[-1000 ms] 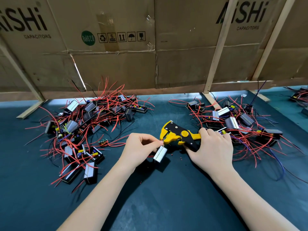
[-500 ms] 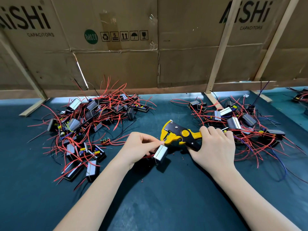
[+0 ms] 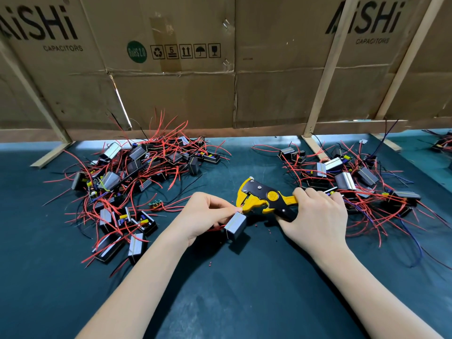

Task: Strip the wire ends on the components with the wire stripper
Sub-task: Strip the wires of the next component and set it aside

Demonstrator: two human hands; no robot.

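My right hand (image 3: 315, 216) grips the handles of the yellow and black wire stripper (image 3: 263, 198), whose jaws point left. My left hand (image 3: 204, 215) pinches a red wire of a small grey boxed component (image 3: 235, 226) and holds its end at the stripper's jaws. The component hangs just below my fingertips, close above the mat. A pile of components with red wires (image 3: 132, 182) lies at the left, and another pile of components (image 3: 352, 182) lies at the right behind my right hand.
The work surface is a dark green mat (image 3: 244, 289) with tiny red insulation bits (image 3: 269, 231) near the stripper. A cardboard wall (image 3: 232, 94) with wooden braces (image 3: 325, 77) closes off the back. More parts (image 3: 442, 143) lie at the far right edge.
The view shifted slightly. My left hand keeps the wire at the jaws, and the component sits a touch closer to the stripper. My right hand stays on the handles.
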